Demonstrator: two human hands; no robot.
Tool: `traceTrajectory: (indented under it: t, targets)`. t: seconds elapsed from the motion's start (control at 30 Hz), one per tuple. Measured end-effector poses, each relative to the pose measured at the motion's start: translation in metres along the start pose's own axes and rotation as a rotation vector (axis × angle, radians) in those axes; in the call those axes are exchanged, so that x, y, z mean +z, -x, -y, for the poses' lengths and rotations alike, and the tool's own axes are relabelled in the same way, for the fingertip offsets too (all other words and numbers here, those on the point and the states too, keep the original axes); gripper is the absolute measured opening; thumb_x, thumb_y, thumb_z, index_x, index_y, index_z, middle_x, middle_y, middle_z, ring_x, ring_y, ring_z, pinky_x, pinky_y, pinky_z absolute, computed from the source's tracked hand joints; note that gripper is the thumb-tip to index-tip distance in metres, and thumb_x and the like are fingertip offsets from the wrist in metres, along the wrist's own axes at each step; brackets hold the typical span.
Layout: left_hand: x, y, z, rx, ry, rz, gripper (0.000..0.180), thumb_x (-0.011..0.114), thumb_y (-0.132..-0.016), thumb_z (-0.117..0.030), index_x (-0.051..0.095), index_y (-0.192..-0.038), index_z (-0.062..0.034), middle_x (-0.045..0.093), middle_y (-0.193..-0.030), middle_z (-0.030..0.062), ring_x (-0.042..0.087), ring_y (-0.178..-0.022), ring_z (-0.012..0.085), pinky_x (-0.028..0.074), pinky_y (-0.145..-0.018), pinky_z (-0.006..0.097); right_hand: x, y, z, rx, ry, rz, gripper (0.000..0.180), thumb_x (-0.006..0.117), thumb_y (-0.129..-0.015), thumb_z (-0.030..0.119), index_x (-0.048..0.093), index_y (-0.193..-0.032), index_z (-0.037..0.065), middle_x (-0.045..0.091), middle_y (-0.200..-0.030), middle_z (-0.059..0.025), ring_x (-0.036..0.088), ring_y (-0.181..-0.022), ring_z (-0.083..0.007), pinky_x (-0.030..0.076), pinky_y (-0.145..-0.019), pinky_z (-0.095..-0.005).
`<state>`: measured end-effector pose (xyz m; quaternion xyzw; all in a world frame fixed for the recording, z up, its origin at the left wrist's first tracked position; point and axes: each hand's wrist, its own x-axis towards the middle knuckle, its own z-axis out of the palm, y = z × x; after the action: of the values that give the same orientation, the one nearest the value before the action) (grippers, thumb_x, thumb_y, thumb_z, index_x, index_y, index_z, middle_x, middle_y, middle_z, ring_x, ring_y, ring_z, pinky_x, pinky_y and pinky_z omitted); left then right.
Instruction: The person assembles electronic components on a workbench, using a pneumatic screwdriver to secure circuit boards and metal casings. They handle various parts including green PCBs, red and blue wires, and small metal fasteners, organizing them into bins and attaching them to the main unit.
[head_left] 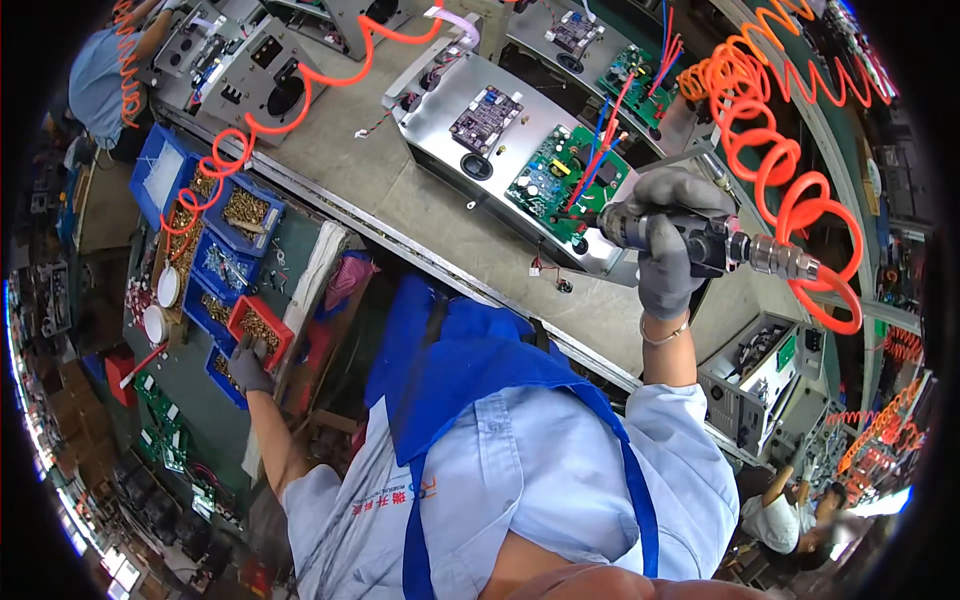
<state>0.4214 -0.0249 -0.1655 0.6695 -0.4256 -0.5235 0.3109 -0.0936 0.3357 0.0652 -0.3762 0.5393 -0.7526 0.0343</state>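
Observation:
My right hand [672,240], in a grey glove, is wrapped round an air screwdriver [705,243] that lies roughly sideways. Its front end points left to the corner of a green circuit board [566,178], where the tip is hard to make out. The board sits on a silver metal chassis [440,120] beside a smaller dark board [486,119]. My left hand [250,366], also gloved, reaches to the near edge of a red bin [262,330] of small brass-coloured fasteners. Its fingers look stretched out and slightly apart; their tips are partly hidden.
Blue bins [222,265] of small hardware stand around the red one. A coiled orange air hose [835,290] runs from the screwdriver; another orange hose [330,78] crosses the bench's left side. More metal units [765,370] stand at right. Other people [105,85] work nearby.

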Motion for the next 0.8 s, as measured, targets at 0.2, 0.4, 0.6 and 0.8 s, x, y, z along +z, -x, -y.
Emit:
traceTrajectory:
  t: [0.2, 0.4, 0.6, 0.8]
  targets:
    - [-0.012, -0.004, 0.013, 0.034, 0.065, 0.045, 0.045, 0.035, -0.078, 0.008, 0.051, -0.120, 0.0126, 0.057, -0.116, 0.0252, 0.062, -0.102, 0.0328, 0.056, -0.087, 0.036, 0.006, -0.003, -0.007, 0.032, 0.018, 0.037, 0.039, 0.056, -0.075, -0.001, 0.045, -0.111, 0.007, 0.056, -0.096, -0.0156, 0.058, -0.078, -0.0204, 0.054, -0.068, -0.0351]
    - [-0.010, -0.006, 0.019, -0.009, 0.114, 0.029, 0.044, 0.035, -0.078, 0.009, 0.050, -0.120, 0.0133, 0.056, -0.117, 0.0260, 0.061, -0.103, 0.0341, 0.056, -0.087, 0.037, 0.008, -0.023, -0.013, -0.096, -0.039, 0.383, 0.037, 0.056, -0.067, -0.005, 0.047, -0.101, 0.005, 0.056, -0.078, -0.0125, 0.055, -0.065, -0.0190, 0.049, -0.057, -0.0309]
    - [-0.001, -0.006, 0.018, -0.023, 0.170, 0.078, 0.045, 0.035, -0.080, 0.008, 0.047, -0.122, 0.0140, 0.054, -0.120, 0.0258, 0.060, -0.106, 0.0332, 0.054, -0.090, 0.036, 0.028, -0.019, -0.008, 0.249, 0.043, 0.122, 0.037, 0.057, -0.068, -0.011, 0.053, -0.102, 0.003, 0.061, -0.086, -0.0116, 0.058, -0.070, -0.0188, 0.048, -0.058, -0.0292]
    - [0.042, 0.033, -0.012, 0.218, -0.025, 0.357, 0.046, 0.036, -0.083, 0.005, 0.040, -0.127, 0.0159, 0.049, -0.126, 0.0263, 0.054, -0.115, 0.0323, 0.047, -0.100, 0.035, 0.033, -0.043, -0.008, 0.000, -0.129, 0.717, 0.015, 0.067, -0.074, 0.012, 0.053, -0.075, 0.007, 0.051, -0.060, -0.0062, 0.049, -0.050, -0.0201, 0.041, -0.048, -0.0304]
